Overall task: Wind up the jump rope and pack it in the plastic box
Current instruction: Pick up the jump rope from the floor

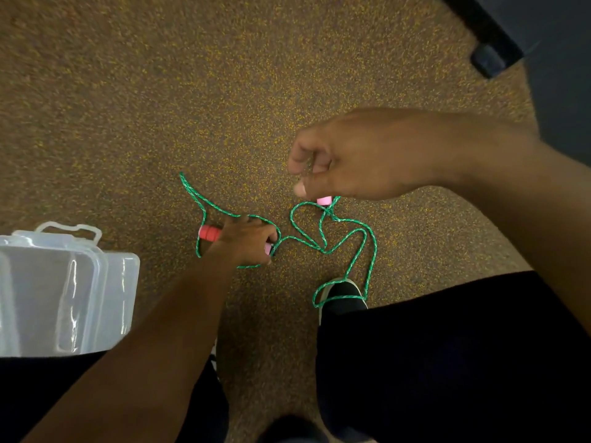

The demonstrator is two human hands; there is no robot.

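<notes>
A green braided jump rope (323, 239) lies in loose loops on the brown carpet. My left hand (244, 243) is closed around one red-and-pink handle (209, 232) low near the floor; its red end sticks out to the left. My right hand (345, 158) is higher and to the right, fingers curled around the other handle, whose pink end (323, 200) shows under the thumb. One rope loop drapes over my shoe (343, 294). The clear plastic box (64, 292) rests on my left thigh at the left edge, lid shut.
Speckled brown carpet (160, 107) fills the view. My dark-trousered legs (447, 362) take up the bottom. A dark piece of furniture with a black foot (492, 57) stands at the top right corner.
</notes>
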